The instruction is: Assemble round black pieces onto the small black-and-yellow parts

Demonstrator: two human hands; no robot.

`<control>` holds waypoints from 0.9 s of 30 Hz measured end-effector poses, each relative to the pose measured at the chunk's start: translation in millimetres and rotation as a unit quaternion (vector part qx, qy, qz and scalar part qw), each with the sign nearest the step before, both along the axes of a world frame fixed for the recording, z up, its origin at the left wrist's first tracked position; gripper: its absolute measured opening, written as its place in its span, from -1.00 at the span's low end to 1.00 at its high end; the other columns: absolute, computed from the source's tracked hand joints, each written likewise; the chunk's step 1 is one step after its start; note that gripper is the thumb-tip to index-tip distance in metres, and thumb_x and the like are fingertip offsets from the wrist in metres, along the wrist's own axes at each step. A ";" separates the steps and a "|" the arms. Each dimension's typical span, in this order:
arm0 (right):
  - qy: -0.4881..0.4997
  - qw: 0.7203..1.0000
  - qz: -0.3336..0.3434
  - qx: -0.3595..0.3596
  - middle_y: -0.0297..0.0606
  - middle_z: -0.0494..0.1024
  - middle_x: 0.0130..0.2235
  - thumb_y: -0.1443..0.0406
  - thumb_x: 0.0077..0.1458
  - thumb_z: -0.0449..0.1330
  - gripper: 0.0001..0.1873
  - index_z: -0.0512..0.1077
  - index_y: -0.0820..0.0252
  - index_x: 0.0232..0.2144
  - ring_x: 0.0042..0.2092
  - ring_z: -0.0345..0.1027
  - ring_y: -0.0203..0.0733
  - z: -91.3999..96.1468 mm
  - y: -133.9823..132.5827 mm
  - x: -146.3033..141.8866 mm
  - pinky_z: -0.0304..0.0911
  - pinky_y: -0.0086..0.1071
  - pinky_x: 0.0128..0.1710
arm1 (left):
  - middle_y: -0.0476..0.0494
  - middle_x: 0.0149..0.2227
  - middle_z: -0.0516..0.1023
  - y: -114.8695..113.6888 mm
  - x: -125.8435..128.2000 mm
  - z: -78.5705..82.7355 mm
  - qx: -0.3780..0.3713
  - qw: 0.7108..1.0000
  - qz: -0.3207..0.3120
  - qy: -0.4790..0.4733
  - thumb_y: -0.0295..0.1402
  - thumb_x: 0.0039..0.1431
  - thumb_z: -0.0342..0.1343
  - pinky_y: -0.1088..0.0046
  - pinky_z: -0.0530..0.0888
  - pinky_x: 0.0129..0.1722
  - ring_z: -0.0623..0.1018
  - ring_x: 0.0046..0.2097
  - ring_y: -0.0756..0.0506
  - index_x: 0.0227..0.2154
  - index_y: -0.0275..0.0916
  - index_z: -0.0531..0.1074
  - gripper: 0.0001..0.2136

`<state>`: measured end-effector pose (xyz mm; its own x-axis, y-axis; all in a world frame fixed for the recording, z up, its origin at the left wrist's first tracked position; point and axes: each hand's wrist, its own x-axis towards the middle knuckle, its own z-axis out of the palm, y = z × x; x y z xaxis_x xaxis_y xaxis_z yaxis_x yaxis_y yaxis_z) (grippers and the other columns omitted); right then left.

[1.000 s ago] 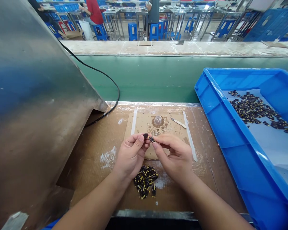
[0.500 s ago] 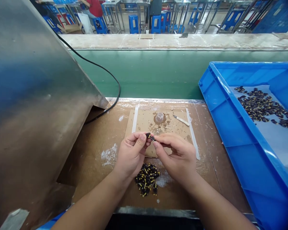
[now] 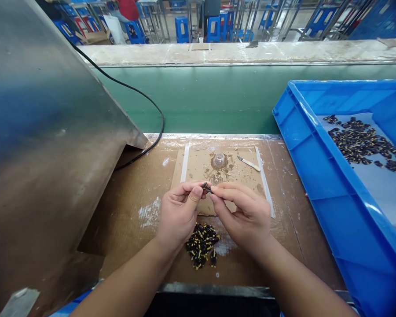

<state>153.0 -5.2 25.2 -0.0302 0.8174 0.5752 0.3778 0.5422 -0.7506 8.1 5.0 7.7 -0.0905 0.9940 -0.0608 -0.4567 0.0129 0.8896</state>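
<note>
Between my fingertips is a small black part with yellow bits (image 3: 206,188), too small to name more exactly. My left hand (image 3: 180,209) pinches its left end with thumb and forefinger. Thumb and fingers of my right hand (image 3: 242,211) close on its right end. Below the hands, a pile of similar black and yellow parts (image 3: 203,244) lies on the brown cardboard table cover (image 3: 132,246). Beyond the hands, a taped cardboard sheet (image 3: 198,163) carries a small clear cup (image 3: 219,160) in a stained patch and a knife with a pale handle (image 3: 250,164).
A large blue crate (image 3: 317,176) at right holds many black and yellow parts on white paper. A slanted metal housing (image 3: 53,145) fills the left side, with a black cable (image 3: 145,94) beside it. Behind runs a green conveyor belt (image 3: 211,99); stools and people are farther back.
The two ends of the held part appear closer together, and my fingertips have drawn slightly nearer each other. The view has tilted slightly; the pile looks unchanged.
</note>
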 end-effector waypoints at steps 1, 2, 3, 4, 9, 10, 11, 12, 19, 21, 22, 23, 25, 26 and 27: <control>-0.003 1.000 -0.001 0.002 -0.29 0.68 -0.17 0.44 0.18 0.29 -0.75 0.59 0.00 -0.14 -0.15 0.59 -0.19 -0.4 -0.1 0.1 0.59 -0.25 -0.14 | -0.19 -0.23 0.68 -0.6 -0.2 -1.0 0.000 1.000 0.001 0.003 -0.27 0.09 0.42 0.51 0.55 -0.10 0.60 -0.24 -0.02 -0.35 -0.21 0.66 -0.86; -0.005 1.000 -0.002 0.003 -0.30 0.68 -0.17 0.44 0.18 0.29 -0.74 0.59 -0.01 -0.14 -0.15 0.59 -0.18 -0.8 -0.2 0.1 0.59 -0.25 -0.14 | -0.18 -0.23 0.67 -1.3 -0.4 -1.9 0.002 1.000 0.002 0.009 -0.27 0.11 0.41 0.50 0.55 -0.09 0.60 -0.23 -0.02 -0.34 -0.20 0.65 -0.87; -0.006 1.000 -0.002 0.006 -0.29 0.68 -0.17 0.44 0.18 0.29 -0.73 0.59 -0.01 -0.13 -0.15 0.59 -0.18 -1.3 -0.4 0.0 0.59 -0.24 -0.14 | -0.18 -0.21 0.67 -2.1 -0.5 -2.8 0.005 1.000 0.003 0.019 -0.28 0.13 0.39 0.48 0.55 -0.07 0.61 -0.21 -0.04 -0.33 -0.20 0.65 -0.88; -0.007 1.000 -0.003 0.009 -0.28 0.67 -0.16 0.45 0.18 0.29 -0.72 0.58 -0.01 -0.13 -0.14 0.59 -0.17 -1.7 -0.7 -0.2 0.59 -0.24 -0.14 | -0.18 -0.19 0.67 -3.0 -0.6 -3.7 0.010 0.999 0.003 0.031 -0.29 0.15 0.37 0.45 0.55 -0.04 0.62 -0.18 -0.05 -0.31 -0.19 0.65 -0.89; -0.022 0.999 -0.014 0.024 -0.27 0.67 -0.13 0.46 0.17 0.29 -0.68 0.57 -0.01 -0.09 -0.12 0.59 -0.16 -3.4 -2.9 -0.8 0.59 -0.24 -0.12 | -0.19 -0.12 0.67 -7.4 0.6 -6.7 0.047 0.995 0.025 0.088 -0.34 0.19 0.33 0.32 0.56 0.09 0.64 -0.03 -0.15 -0.28 -0.18 0.65 -0.93; -0.025 0.999 -0.017 0.026 -0.27 0.66 -0.13 0.46 0.17 0.29 -0.68 0.56 -0.01 -0.08 -0.12 0.58 -0.16 -3.4 -3.1 -0.7 0.59 -0.24 -0.12 | -0.18 -0.11 0.67 -8.2 1.1 -7.1 0.053 0.994 0.029 0.095 -0.35 0.19 0.33 0.31 0.56 0.10 0.64 -0.02 -0.15 -0.28 -0.17 0.66 -0.93; -0.026 0.999 -0.018 0.028 -0.27 0.66 -0.13 0.47 0.17 0.30 -0.67 0.56 -0.01 -0.08 -0.12 0.58 -0.17 -3.3 -3.0 -0.6 0.59 -0.25 -0.12 | -0.17 -0.10 0.67 -9.0 1.6 -7.4 0.056 0.993 0.030 0.101 -0.35 0.19 0.33 0.31 0.55 0.12 0.64 -0.01 -0.14 -0.27 -0.16 0.66 -0.93; -0.026 0.999 -0.020 0.029 -0.28 0.66 -0.13 0.47 0.17 0.30 -0.67 0.56 -0.02 -0.08 -0.13 0.58 -0.17 -3.1 -2.8 -0.3 0.59 -0.26 -0.12 | -0.17 -0.09 0.67 -9.7 2.3 -7.6 0.058 0.992 0.030 0.106 -0.36 0.20 0.33 0.31 0.55 0.13 0.63 -0.01 -0.14 -0.26 -0.15 0.66 -0.94; -0.026 0.998 -0.046 0.037 -0.26 0.65 -0.14 0.46 0.18 0.26 -0.71 0.56 -0.01 -0.12 -0.13 0.57 -0.15 -1.5 3.0 3.5 0.58 -0.20 -0.09 | -0.24 0.04 0.60 -5.7 9.6 -0.2 0.013 0.999 0.016 0.031 -0.23 0.21 0.31 0.34 0.56 0.05 0.59 0.03 -0.14 -0.11 -0.14 0.63 -0.78; -0.003 0.998 -0.054 0.029 -0.25 0.64 -0.14 0.45 0.17 0.26 -0.73 0.55 0.00 -0.14 -0.10 0.55 -0.13 -3.1 5.1 3.9 0.57 -0.17 -0.06 | -0.25 0.05 0.57 -1.2 9.0 2.3 0.009 1.000 0.027 0.001 -0.22 0.24 0.27 0.43 0.56 -0.05 0.56 0.01 -0.11 -0.09 -0.16 0.61 -0.77; 0.023 0.998 -0.051 0.012 -0.24 0.63 -0.12 0.44 0.18 0.26 -0.75 0.55 0.01 -0.14 -0.08 0.55 -0.13 -4.2 6.7 3.8 0.57 -0.17 -0.05 | -0.25 0.02 0.57 1.0 7.8 2.9 0.009 0.999 0.036 -0.010 -0.22 0.24 0.27 0.47 0.55 -0.09 0.55 -0.02 -0.09 -0.11 -0.17 0.61 -0.78; 0.058 0.997 -0.045 -0.012 -0.23 0.61 -0.11 0.41 0.19 0.25 -0.78 0.53 0.03 -0.14 -0.06 0.54 -0.12 -5.3 8.7 3.5 0.57 -0.17 -0.05 | -0.25 -0.02 0.58 3.1 6.4 3.1 0.007 0.999 0.045 -0.018 -0.23 0.22 0.28 0.49 0.53 -0.13 0.55 -0.05 -0.07 -0.15 -0.20 0.62 -0.79; 0.143 0.987 -0.027 -0.067 -0.21 0.57 -0.12 0.35 0.23 0.22 -0.86 0.50 0.07 -0.16 -0.07 0.54 -0.14 -5.9 13.6 3.4 0.57 -0.20 -0.07 | -0.24 -0.10 0.59 6.0 4.1 3.4 -0.002 0.998 0.057 -0.028 -0.24 0.16 0.33 0.51 0.51 -0.19 0.54 -0.11 -0.06 -0.22 -0.24 0.62 -0.80; 0.181 0.979 -0.016 -0.092 -0.21 0.55 -0.12 0.32 0.25 0.21 -0.89 0.47 0.09 -0.16 -0.10 0.55 -0.16 -4.9 15.7 4.2 0.58 -0.23 -0.11 | -0.24 -0.13 0.59 6.7 3.7 3.8 -0.006 0.998 0.061 -0.032 -0.24 0.12 0.36 0.52 0.51 -0.23 0.54 -0.14 -0.05 -0.25 -0.26 0.61 -0.79; 0.210 0.972 -0.007 -0.109 -0.20 0.53 -0.13 0.29 0.26 0.19 -0.90 0.46 0.10 -0.16 -0.12 0.55 -0.18 -2.9 16.7 6.2 0.59 -0.26 -0.15 | -0.24 -0.15 0.59 6.7 4.1 4.5 -0.012 0.997 0.064 -0.034 -0.25 0.08 0.38 0.52 0.50 -0.25 0.54 -0.17 -0.05 -0.27 -0.27 0.61 -0.78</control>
<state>159.2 11.4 22.3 0.1813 0.9202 0.3470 0.0201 0.3493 -0.9368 12.2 11.7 12.2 -0.2118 0.9727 -0.0948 -0.5154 -0.0287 0.8565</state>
